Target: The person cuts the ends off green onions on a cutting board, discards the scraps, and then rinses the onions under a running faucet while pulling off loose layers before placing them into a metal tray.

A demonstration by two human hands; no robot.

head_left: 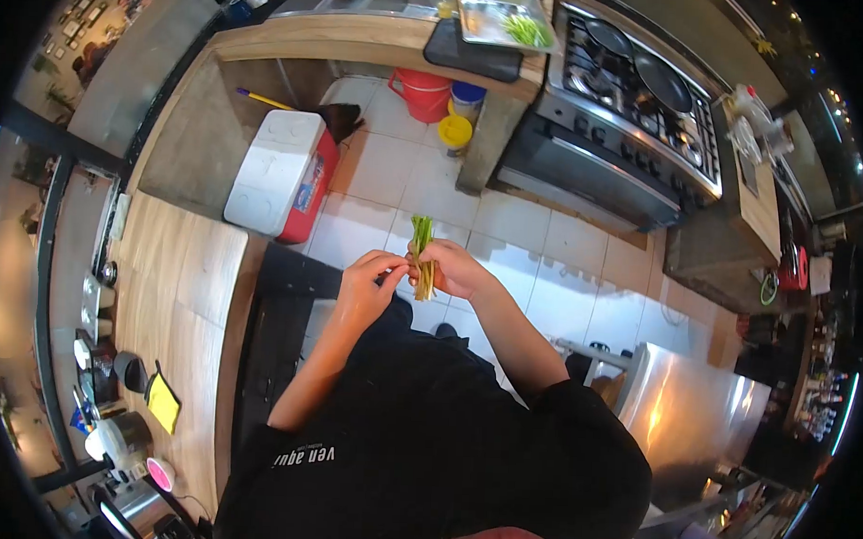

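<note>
Bundle of slim, straight stalks (423,260), bright green fading to yellowish-brown, above white floor tiles (453,208). Its long axis runs away from the wearer, green end farther. Bare right hand (448,266) grips its middle; bare left hand (374,275) pinches beside it, contents unclear.

1. The place is a kitchen, seen from above.
2. A wide gas stove (637,96) with an oven (587,166) below holds two dark pans, a larger one (664,83) and a smaller one (609,38).
3. Beside the stove, a metal tray (478,24) of cut greens (525,29) sits on a counter.
4. A long wood-topped counter (190,252) lines the left, with small appliances along its far edge.
5. A red-and-white cooler (281,174) and a red bucket (424,96) stand on pale floor tiles (434,184).
</note>
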